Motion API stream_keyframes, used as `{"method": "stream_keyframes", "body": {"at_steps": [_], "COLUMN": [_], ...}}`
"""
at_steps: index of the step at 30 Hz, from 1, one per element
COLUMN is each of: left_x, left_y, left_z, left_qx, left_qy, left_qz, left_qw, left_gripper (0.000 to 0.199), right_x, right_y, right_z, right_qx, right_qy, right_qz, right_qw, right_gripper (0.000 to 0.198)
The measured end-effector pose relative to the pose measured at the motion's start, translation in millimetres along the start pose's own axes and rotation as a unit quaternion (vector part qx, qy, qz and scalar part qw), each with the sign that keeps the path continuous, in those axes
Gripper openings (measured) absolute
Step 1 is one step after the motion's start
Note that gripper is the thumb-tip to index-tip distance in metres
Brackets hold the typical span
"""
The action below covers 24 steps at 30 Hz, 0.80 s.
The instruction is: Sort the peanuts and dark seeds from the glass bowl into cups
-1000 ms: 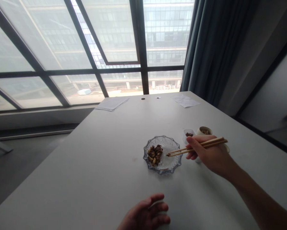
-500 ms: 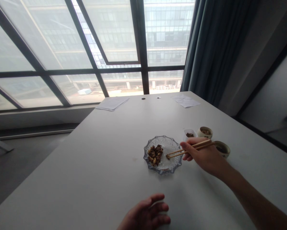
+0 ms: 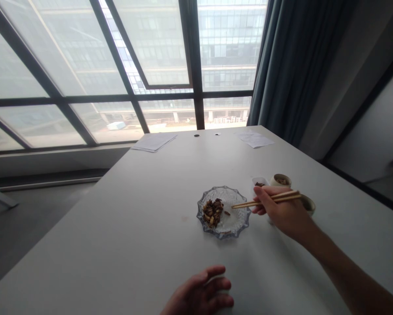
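Note:
My right hand [image 3: 282, 211] grips a pair of wooden chopsticks [image 3: 270, 200], whose tips are together over the right half of a scalloped clear glass plate [image 3: 237, 229]. Nothing shows between the tips. A heap of brown and yellowish dried pieces [image 3: 212, 213] fills the plate's left side. One small dark piece [image 3: 227, 213] lies apart, just right of the heap and left of the tips. Nearer to me, my left hand [image 3: 205, 291] rests at the bottom of the view, fingers apart and holding nothing.
Behind my right hand stand a small white container [image 3: 258, 180] with dark pieces and a round cup [image 3: 281, 180] with brownish bits. Another cup [image 3: 308, 204] is partly hidden by that hand. Papers [image 3: 155, 141] lie at the white table's far left, a crumpled sheet [image 3: 256, 139] at far right.
The chopsticks' tips have lifted and drawn back right, closing together. The small dark piece that was at their tips now lies on the plate. My left hand has stayed put.

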<state>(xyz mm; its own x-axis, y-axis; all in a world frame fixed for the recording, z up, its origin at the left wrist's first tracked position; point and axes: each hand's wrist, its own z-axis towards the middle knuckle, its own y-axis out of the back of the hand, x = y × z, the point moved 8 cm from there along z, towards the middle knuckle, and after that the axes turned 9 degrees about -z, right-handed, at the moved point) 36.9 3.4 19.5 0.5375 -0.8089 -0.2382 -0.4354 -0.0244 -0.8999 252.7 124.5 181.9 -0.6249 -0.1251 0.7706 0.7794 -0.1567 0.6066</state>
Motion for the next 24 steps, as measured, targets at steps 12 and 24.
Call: {"method": "stream_keyframes", "body": {"at_steps": [12, 24], "left_x": [-0.5, -0.1], "left_y": [1.3, 0.9], "left_z": [1.2, 2.7], "left_qx": [0.001, -0.009], "left_qy": [0.001, 0.006], "left_qz": [0.003, -0.001], "left_qw": [1.000, 1.000], "left_gripper": [0.033, 0.032], "right_x": [-15.2, -13.5], "right_y": [87.6, -14.3], "right_z": [16.0, 8.5], "right_qx": [-0.197, 0.043], "right_qy": [0.024, 0.027], "right_qz": [-0.063, 0.058], "right_qw": [0.978, 0.997], "right_gripper": [0.042, 0.043]}}
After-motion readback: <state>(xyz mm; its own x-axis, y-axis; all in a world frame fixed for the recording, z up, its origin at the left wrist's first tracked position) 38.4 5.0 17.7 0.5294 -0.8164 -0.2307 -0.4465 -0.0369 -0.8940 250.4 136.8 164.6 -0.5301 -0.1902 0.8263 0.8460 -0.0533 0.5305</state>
